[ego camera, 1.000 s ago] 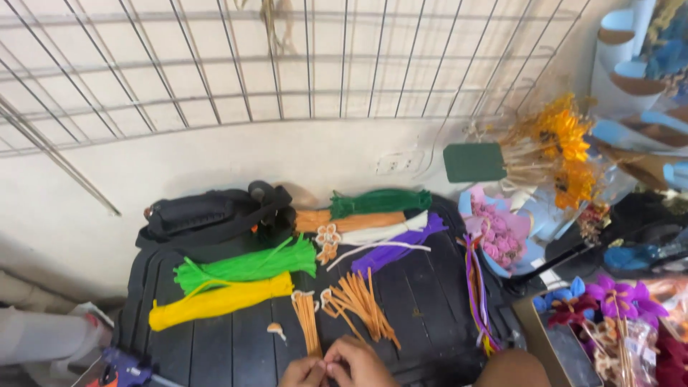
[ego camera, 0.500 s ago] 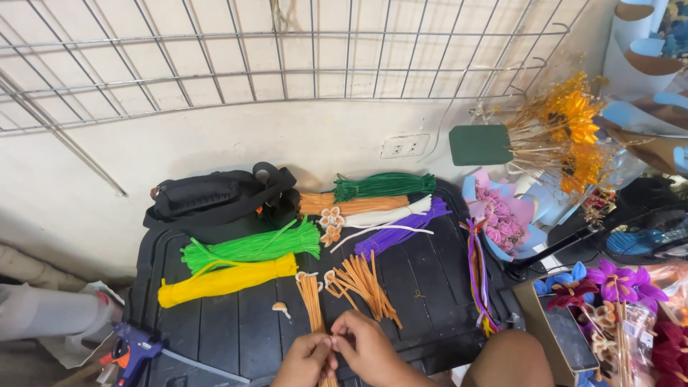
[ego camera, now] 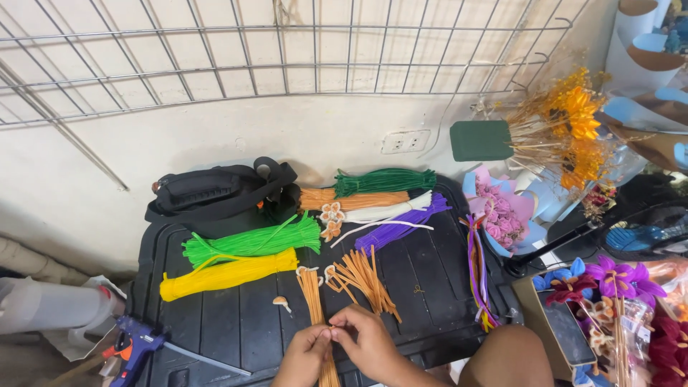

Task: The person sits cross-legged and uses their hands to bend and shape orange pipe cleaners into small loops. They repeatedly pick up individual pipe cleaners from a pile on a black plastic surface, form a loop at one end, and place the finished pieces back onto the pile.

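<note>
My left hand (ego camera: pixel 304 356) and right hand (ego camera: pixel 369 342) meet at the near edge of a black tray (ego camera: pixel 222 330), both pinching a bundle of orange pipe cleaners (ego camera: pixel 315 308). Beyond them lie yellow (ego camera: pixel 226 274) and green (ego camera: pixel 251 241) bundles side by side.

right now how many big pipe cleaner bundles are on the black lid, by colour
light green bundle: 1
yellow bundle: 1
dark green bundle: 1
orange bundle: 1
white bundle: 1
purple bundle: 1
total: 6
</note>
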